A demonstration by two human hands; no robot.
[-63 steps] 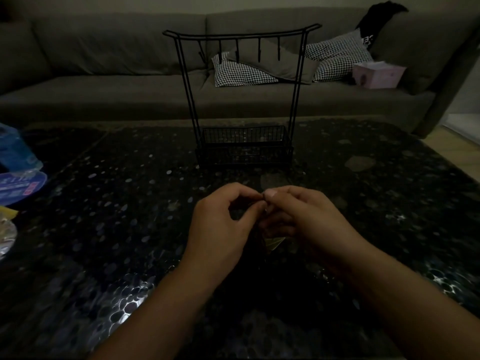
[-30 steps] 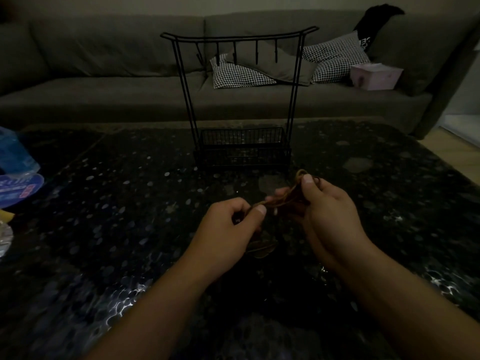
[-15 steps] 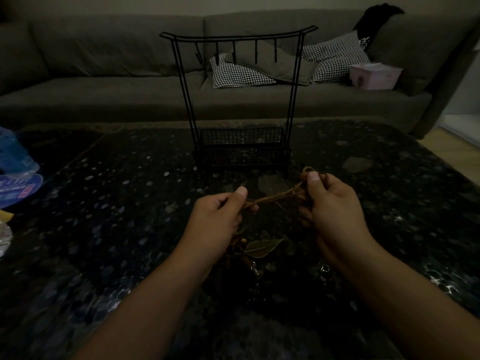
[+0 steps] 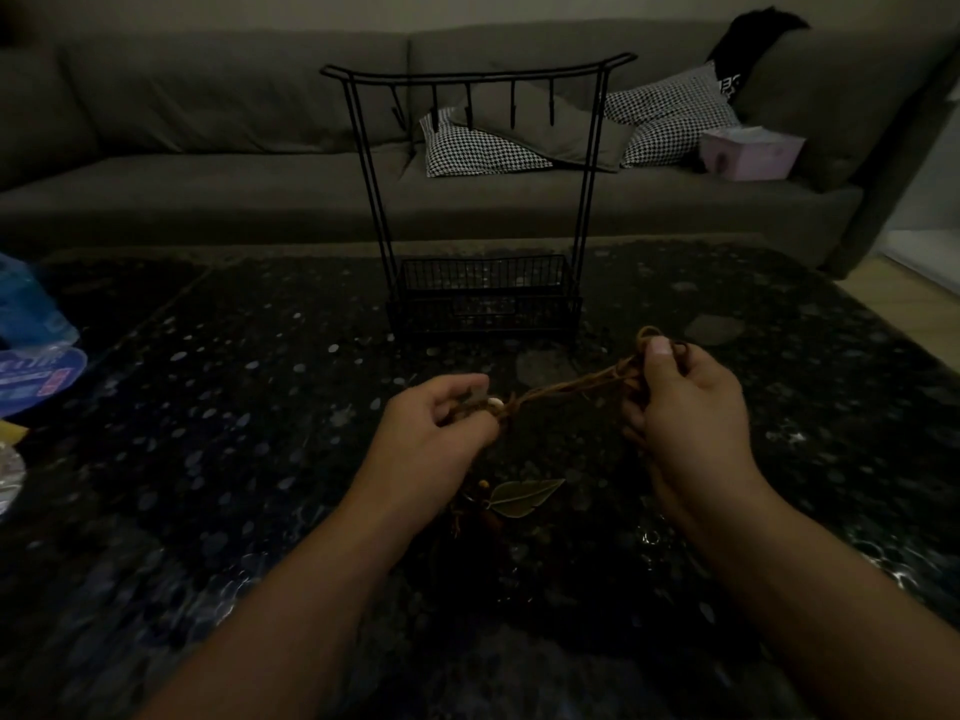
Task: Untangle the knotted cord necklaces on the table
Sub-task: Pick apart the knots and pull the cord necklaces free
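Brown cord necklaces (image 4: 571, 385) stretch between my two hands above the dark speckled table (image 4: 234, 459). My left hand (image 4: 436, 423) pinches the lower end of the cords by a knot and a pale bead. My right hand (image 4: 685, 407) grips a bunch of cord loops, thumb on top. Below my left hand, a metal leaf pendant (image 4: 524, 496) with small beads lies on or just above the table, along with more tangled cord that is hard to make out in the dim light.
A black wire jewellery stand (image 4: 483, 200) with hooks and a basket base stands on the table just beyond my hands. Blue packaging (image 4: 31, 350) lies at the left edge. A grey sofa (image 4: 208, 148) with checked cushions and a pink tissue box (image 4: 748, 153) is behind.
My hands have drawn apart from a close pinch, pulling the cords into a line. The right hand rose and moved right; the leaf pendant came into view below.
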